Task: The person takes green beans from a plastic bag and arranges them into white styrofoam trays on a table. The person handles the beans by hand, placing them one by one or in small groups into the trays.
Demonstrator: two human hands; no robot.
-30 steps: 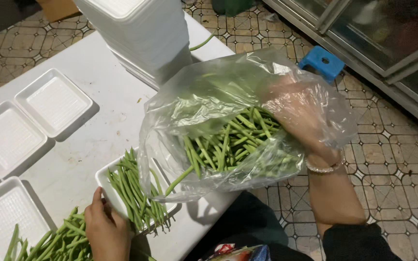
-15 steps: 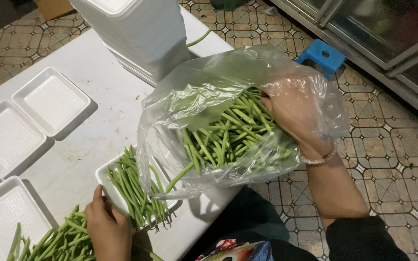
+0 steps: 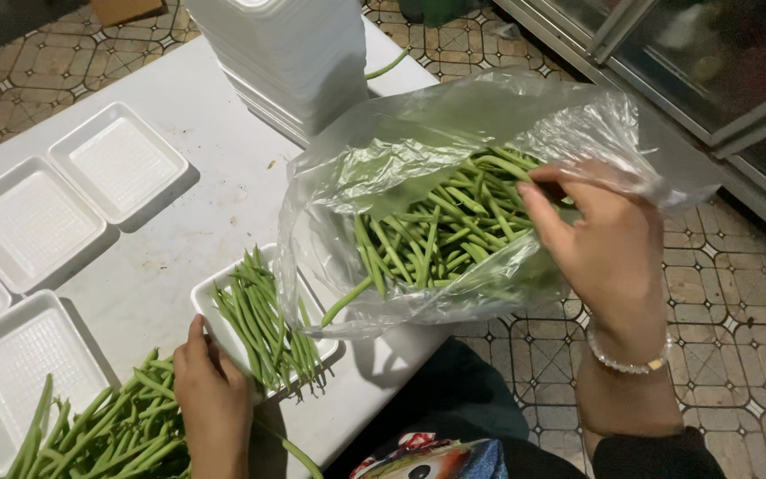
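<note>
Now we see the right hand reaching into the mouth of a clear plastic bag of green beans, its grip loose, fingertips pinching toward the pods. Meanwhile the left hand closes its grip on the edge of a white foam tray heaped with beans on the table.

Looks like a small produce-packing spot: white table, foam-tray stack, bulk bean bag, tiled floor, glass-door cooler.
</note>
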